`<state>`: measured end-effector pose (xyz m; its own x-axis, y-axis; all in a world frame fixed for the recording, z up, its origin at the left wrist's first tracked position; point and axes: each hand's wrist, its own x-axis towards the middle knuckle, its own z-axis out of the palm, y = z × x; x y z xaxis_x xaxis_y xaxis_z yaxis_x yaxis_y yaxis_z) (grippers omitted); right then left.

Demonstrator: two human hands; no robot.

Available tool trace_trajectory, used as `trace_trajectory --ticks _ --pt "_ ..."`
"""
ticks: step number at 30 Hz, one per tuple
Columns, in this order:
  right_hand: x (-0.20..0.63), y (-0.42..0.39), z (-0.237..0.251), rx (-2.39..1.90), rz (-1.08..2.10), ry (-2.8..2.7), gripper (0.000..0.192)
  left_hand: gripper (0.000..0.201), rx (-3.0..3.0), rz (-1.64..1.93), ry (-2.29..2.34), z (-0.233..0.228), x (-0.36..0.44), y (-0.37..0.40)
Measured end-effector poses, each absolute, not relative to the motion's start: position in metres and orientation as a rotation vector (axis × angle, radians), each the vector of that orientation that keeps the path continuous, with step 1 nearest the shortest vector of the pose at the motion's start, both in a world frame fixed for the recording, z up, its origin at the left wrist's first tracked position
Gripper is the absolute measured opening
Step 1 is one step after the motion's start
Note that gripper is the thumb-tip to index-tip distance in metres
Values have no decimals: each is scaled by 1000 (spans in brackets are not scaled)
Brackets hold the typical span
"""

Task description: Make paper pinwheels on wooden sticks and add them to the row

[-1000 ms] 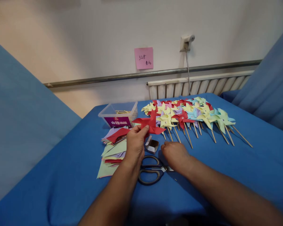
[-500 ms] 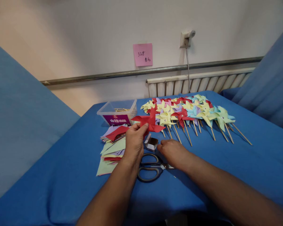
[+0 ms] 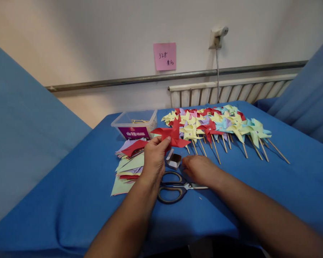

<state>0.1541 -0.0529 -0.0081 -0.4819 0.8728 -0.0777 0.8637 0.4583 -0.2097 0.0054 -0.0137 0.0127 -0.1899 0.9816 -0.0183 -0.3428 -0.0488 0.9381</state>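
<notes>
Red pinwheel: the red pinwheel (image 3: 174,135) is up in the left hand, over the middle of the table (image 3: 97,200). It is made of folded paper.
Left hand: the left hand (image 3: 155,154) pinches the red pinwheel near its middle, with the thumb pressed on top of the paper.
Right hand: the right hand (image 3: 200,168) is low, just right of the box. Its fingers are curled in close together. I cannot tell if they hold a tiny thing.
Box: the little box (image 3: 174,162) sits between the two hands with its flap up.
Scissors: the scissors (image 3: 188,186) lie nearer the front edge than the box. The loops point to the left edge and the blades go toward the right wrist.
Papers: a messy pile of papers (image 3: 129,165) lies left of the left hand, in many colors.
Tub: the clear tub (image 3: 151,126) is near the far left corner, with sticks inside. White writing is on its purple label (image 3: 134,132), too small to read.
Other pinwheels: many pinwheels (image 3: 210,128) on sticks lie by the far edge, toward the far right corner.
Note: the pink note (image 3: 164,57) on the wall says "32", then more writing I cannot read well.
</notes>
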Motion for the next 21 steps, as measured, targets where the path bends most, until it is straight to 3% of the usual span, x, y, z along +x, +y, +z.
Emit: trace_trajectory --ticks 10,21 --pt "136 -64 -1 -1713 189 -2651 30 25 862 1495 1077 14 7 -15" --pt "135 -67 0 -1752 145 -2666 26 23 852 1485 1082 13 7 -15"
